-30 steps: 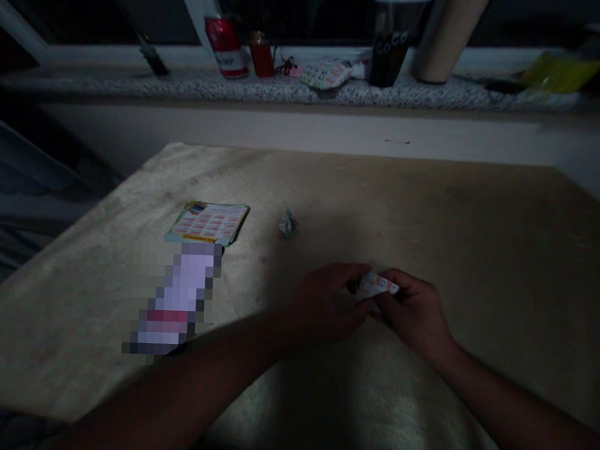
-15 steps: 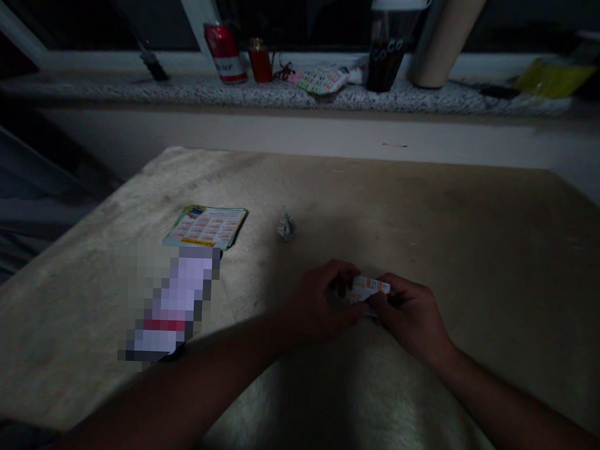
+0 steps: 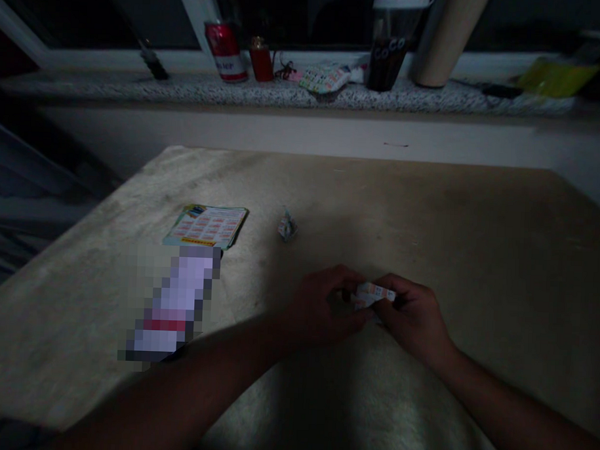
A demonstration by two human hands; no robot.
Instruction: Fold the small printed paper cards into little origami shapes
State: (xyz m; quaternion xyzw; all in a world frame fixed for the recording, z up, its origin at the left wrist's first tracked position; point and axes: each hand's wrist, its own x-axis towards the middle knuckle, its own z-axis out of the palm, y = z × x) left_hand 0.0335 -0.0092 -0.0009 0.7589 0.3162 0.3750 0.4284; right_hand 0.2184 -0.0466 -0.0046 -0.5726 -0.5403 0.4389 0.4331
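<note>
A small folded piece of printed paper (image 3: 375,292), pale with orange blocks like a calendar sheet, is held between both hands over the right middle of the table. My left hand (image 3: 329,305) pinches its left side with thumb and fingers. On the right side, my right hand (image 3: 410,314) grips it, thumb on the near face and fingers behind. A fold runs across the paper, and its lower part is mostly hidden by the thumbs. Up and to the left stands a small folded paper shape (image 3: 287,226). Farther left lies a stack of printed calendar sheets (image 3: 207,226).
A pixelated phone-like object (image 3: 174,306) lies left of my left forearm on the table (image 3: 477,218). On the speckled windowsill (image 3: 186,91) stand a red can (image 3: 226,52), a small red bottle (image 3: 261,61), a lidded cup (image 3: 387,54) and a tan cylinder (image 3: 447,43).
The paper's top part has tilted and folded over, showing a narrower strip with a crease. My left fingers have moved slightly right along it; the right hand has stayed nearly in place.
</note>
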